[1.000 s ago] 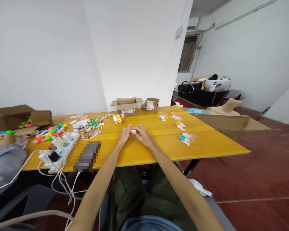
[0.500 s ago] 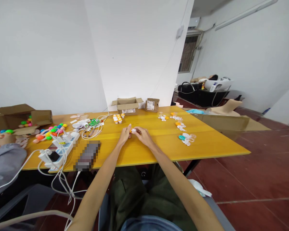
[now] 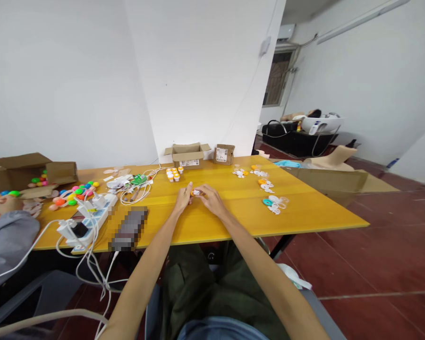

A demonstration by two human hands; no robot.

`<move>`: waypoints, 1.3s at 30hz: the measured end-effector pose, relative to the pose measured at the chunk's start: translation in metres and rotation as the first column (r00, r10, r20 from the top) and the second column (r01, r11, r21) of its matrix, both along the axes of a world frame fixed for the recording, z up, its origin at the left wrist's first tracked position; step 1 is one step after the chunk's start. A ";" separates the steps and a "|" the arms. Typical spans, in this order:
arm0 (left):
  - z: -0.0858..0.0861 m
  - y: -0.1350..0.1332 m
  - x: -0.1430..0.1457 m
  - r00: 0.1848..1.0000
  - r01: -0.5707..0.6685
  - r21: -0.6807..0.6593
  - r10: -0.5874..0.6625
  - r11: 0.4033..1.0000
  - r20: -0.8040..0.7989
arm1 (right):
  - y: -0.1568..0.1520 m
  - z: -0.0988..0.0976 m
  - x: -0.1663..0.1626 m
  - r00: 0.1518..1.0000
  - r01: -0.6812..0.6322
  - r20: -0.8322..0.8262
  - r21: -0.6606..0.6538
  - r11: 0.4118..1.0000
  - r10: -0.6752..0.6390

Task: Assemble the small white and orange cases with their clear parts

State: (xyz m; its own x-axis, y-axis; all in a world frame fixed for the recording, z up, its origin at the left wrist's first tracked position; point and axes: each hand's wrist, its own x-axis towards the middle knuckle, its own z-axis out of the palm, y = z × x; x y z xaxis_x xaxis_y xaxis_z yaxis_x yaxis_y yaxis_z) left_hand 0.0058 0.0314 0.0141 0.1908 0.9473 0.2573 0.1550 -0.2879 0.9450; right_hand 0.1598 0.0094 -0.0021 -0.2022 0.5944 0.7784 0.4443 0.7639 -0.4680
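Both my hands meet over the middle of the yellow table [image 3: 304,212]. My left hand [image 3: 183,197] and my right hand [image 3: 209,199] pinch a small orange-and-white plastic part [image 3: 196,192] between their fingertips, just above the tabletop. A cluster of similar orange-and-white parts [image 3: 173,174] stands a little beyond my left hand. More loose white, orange and teal parts [image 3: 273,203] lie to the right of my right hand.
Two small cardboard boxes [image 3: 187,154] sit at the table's far edge by the white pillar. A power strip with cables [image 3: 88,218] and coloured round pieces [image 3: 74,193] lie at left. Another person's grey sleeve [image 3: 7,241] rests at the far left. Red floor lies to the right.
My hands have stayed together on the small part, with only slight finger movement. The view has barely shifted.
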 end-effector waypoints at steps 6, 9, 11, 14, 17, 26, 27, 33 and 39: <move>0.005 -0.004 0.001 1.000 0.006 0.006 -0.006 1.000 0.004 | 0.000 -0.001 0.001 0.999 0.051 0.010 -0.026 0.998 -0.051; 0.007 -0.005 0.002 1.000 0.012 0.013 -0.012 1.000 0.010 | 0.000 -0.001 0.001 0.998 0.066 0.022 -0.045 0.997 -0.065; 0.007 -0.005 0.002 1.000 0.016 0.009 -0.016 1.000 0.023 | -0.001 -0.001 0.000 0.996 0.085 0.028 -0.063 0.994 -0.083; 0.006 -0.004 0.002 0.998 0.026 -0.019 -0.025 0.999 0.057 | -0.002 0.000 -0.002 0.992 0.121 0.038 -0.099 0.988 -0.117; 0.006 -0.003 0.002 0.995 0.024 -0.045 -0.019 0.999 0.100 | -0.003 0.002 -0.002 0.988 0.152 0.046 -0.145 0.978 -0.146; 0.007 -0.002 0.004 0.985 0.065 -0.020 -0.061 0.998 0.164 | 0.000 0.003 -0.001 0.986 0.165 0.041 -0.232 0.958 -0.160; 0.007 -0.002 0.004 0.982 0.068 -0.025 -0.063 0.997 0.176 | 0.000 0.004 -0.001 0.987 0.163 0.033 -0.240 0.957 -0.160; 0.008 -0.002 0.001 0.965 0.135 -0.080 -0.113 0.988 0.237 | 0.001 0.006 0.001 0.993 0.106 -0.026 -0.298 0.949 -0.119; 0.009 -0.003 0.001 0.971 0.134 -0.088 -0.114 0.987 0.208 | 0.003 0.005 0.000 0.992 0.034 -0.107 -0.305 0.952 -0.070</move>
